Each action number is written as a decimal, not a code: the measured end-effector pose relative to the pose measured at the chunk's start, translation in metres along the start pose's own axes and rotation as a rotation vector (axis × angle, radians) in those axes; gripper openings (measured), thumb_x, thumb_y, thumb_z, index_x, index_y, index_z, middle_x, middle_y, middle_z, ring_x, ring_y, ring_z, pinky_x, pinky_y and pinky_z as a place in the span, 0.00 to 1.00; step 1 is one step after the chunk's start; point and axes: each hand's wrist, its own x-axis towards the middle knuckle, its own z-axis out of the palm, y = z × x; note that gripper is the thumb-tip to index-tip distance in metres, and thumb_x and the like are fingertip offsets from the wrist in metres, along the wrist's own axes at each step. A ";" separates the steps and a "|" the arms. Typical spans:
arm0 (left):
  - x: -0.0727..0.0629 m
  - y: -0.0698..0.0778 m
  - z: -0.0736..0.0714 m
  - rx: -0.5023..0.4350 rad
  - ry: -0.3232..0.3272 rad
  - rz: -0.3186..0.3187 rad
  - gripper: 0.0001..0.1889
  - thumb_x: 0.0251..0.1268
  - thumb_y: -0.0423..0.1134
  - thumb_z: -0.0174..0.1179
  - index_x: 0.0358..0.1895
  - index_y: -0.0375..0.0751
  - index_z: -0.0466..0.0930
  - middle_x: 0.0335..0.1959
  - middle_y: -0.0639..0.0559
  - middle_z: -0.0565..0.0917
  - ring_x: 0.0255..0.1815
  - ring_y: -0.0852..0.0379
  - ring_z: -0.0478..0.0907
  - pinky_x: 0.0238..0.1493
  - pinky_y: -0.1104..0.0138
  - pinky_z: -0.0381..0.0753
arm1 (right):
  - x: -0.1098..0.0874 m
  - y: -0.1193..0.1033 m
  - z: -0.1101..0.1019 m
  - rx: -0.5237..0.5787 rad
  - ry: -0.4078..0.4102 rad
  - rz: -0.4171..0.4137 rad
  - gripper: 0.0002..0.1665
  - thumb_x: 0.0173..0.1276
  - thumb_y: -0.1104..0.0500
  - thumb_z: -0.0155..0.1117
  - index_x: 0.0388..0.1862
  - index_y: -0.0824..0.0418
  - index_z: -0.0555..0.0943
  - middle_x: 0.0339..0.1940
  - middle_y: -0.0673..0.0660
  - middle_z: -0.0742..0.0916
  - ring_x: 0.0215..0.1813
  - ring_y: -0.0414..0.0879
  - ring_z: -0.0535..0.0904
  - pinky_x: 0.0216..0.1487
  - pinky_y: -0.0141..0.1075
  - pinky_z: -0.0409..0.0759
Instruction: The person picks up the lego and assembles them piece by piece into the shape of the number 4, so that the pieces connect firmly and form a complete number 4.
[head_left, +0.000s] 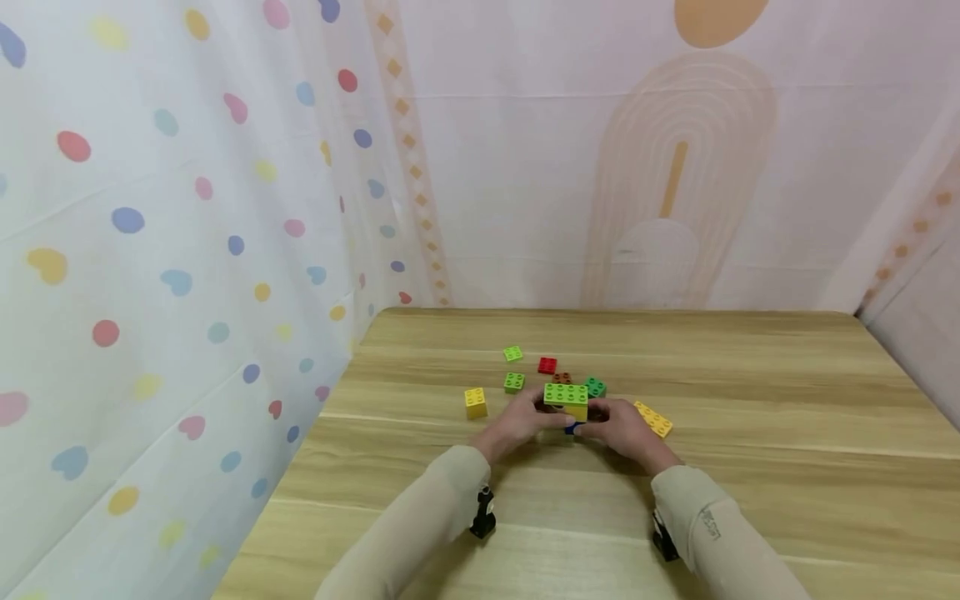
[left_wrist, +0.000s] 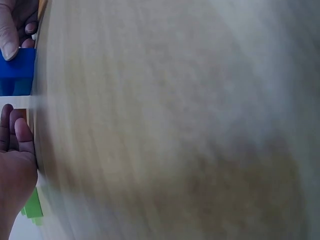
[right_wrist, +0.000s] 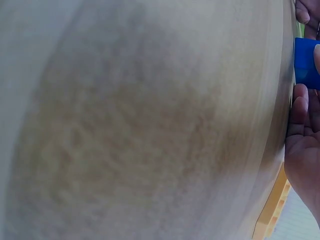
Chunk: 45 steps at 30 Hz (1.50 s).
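Observation:
Both hands are at a small stack of toy building bricks in the middle of the head view. A lime-green brick [head_left: 566, 394] with studs is on top, a yellow brick [head_left: 576, 412] under it and a blue brick [head_left: 572, 428] at the bottom. My left hand [head_left: 522, 421] holds the stack from the left, its thumb along the near side. From the right my right hand [head_left: 622, 427] grips it, thumb at the blue brick. Each wrist view shows the blue brick [left_wrist: 19, 75] only at its edge, with fingertips close around it; the stack's far side is hidden.
Loose bricks lie on the wooden table [head_left: 720, 358]: yellow [head_left: 476, 403] to the left, green [head_left: 513, 382], lime [head_left: 512, 353] and red [head_left: 547, 365] behind, brown [head_left: 562, 378] and dark green [head_left: 596, 387] just beyond the hands, and a flat yellow-orange brick [head_left: 653, 419] on the right.

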 end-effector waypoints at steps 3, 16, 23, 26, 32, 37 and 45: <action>0.001 0.001 0.003 -0.024 -0.001 0.000 0.22 0.62 0.39 0.70 0.60 0.46 0.80 0.52 0.54 0.82 0.53 0.56 0.77 0.58 0.61 0.74 | -0.001 0.000 -0.001 0.002 -0.001 -0.016 0.25 0.66 0.58 0.71 0.60 0.66 0.80 0.52 0.57 0.85 0.53 0.49 0.79 0.54 0.46 0.77; 0.001 -0.002 0.009 -0.059 0.036 -0.015 0.19 0.62 0.38 0.70 0.57 0.43 0.83 0.51 0.53 0.85 0.52 0.58 0.80 0.56 0.63 0.76 | -0.003 -0.002 0.000 -0.036 0.009 -0.055 0.26 0.65 0.57 0.72 0.59 0.67 0.80 0.52 0.59 0.85 0.52 0.51 0.79 0.55 0.49 0.76; -0.005 -0.003 0.006 -0.032 0.022 0.000 0.21 0.63 0.38 0.69 0.60 0.46 0.80 0.51 0.54 0.83 0.53 0.57 0.78 0.57 0.62 0.76 | -0.003 -0.001 0.002 -0.008 0.002 -0.034 0.25 0.65 0.57 0.72 0.58 0.67 0.80 0.50 0.57 0.85 0.51 0.49 0.79 0.54 0.46 0.77; -0.007 0.001 0.002 -0.035 0.024 0.007 0.26 0.63 0.39 0.70 0.64 0.46 0.76 0.53 0.52 0.81 0.53 0.55 0.77 0.57 0.60 0.75 | -0.003 0.000 0.001 0.002 -0.001 -0.034 0.24 0.66 0.58 0.71 0.58 0.66 0.81 0.49 0.56 0.86 0.50 0.48 0.79 0.53 0.45 0.77; -0.004 0.018 -0.002 0.053 0.065 0.006 0.31 0.60 0.46 0.72 0.67 0.49 0.74 0.54 0.51 0.78 0.52 0.53 0.76 0.54 0.59 0.76 | -0.003 0.000 0.000 -0.008 0.001 -0.059 0.22 0.66 0.58 0.71 0.56 0.66 0.81 0.46 0.55 0.85 0.47 0.47 0.79 0.51 0.45 0.78; -0.004 0.024 -0.003 0.100 0.073 -0.029 0.23 0.59 0.46 0.72 0.57 0.52 0.80 0.50 0.52 0.79 0.48 0.53 0.77 0.48 0.62 0.77 | -0.005 0.001 0.002 -0.008 -0.009 -0.053 0.20 0.66 0.58 0.71 0.54 0.65 0.82 0.44 0.53 0.84 0.44 0.47 0.77 0.49 0.43 0.78; 0.000 0.029 -0.005 0.166 0.060 -0.001 0.20 0.58 0.48 0.73 0.54 0.55 0.82 0.45 0.52 0.80 0.41 0.54 0.79 0.40 0.63 0.78 | -0.005 -0.001 -0.002 -0.022 0.005 -0.036 0.19 0.66 0.57 0.71 0.52 0.64 0.82 0.43 0.54 0.84 0.44 0.48 0.76 0.49 0.44 0.77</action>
